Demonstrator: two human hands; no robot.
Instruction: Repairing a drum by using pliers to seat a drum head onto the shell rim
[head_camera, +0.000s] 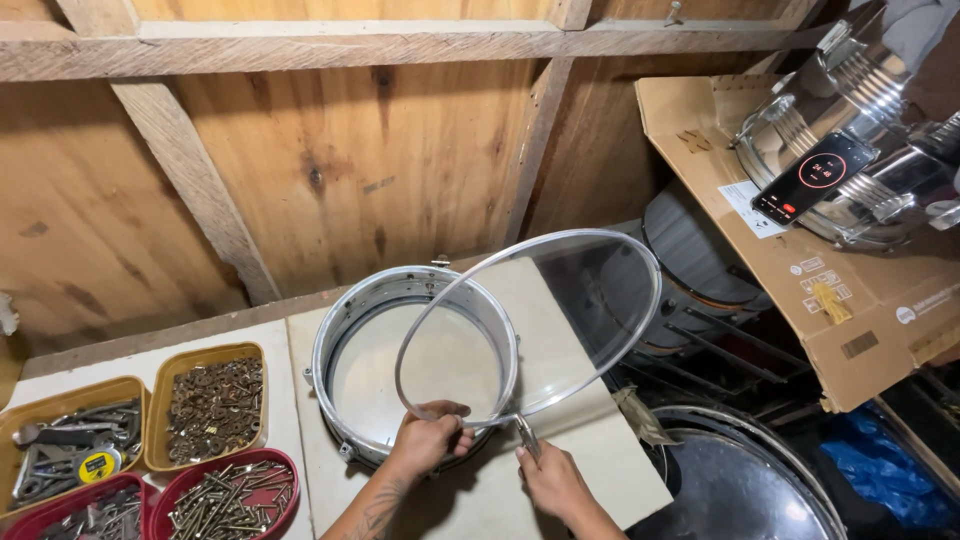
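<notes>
The drum shell (345, 330) looks like brushed metal with a dull shine. The drumhead (560, 300) is clear glossy plastic film in a smooth metal hoop. The wall (330, 150) is rough bare wood, the box (800, 290) matt cardboard.

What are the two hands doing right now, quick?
Left hand: shut on the clear drumhead rim.
Right hand: pinching the same rim.

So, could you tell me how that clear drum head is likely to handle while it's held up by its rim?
The clear drum head is probably light: both hands, left hand and right hand, hold it tilted by one edge. Its hoop looks stiff, keeping a round shape. The thin transparent film likely dents or scratches easily against the metal drum shell.
</notes>
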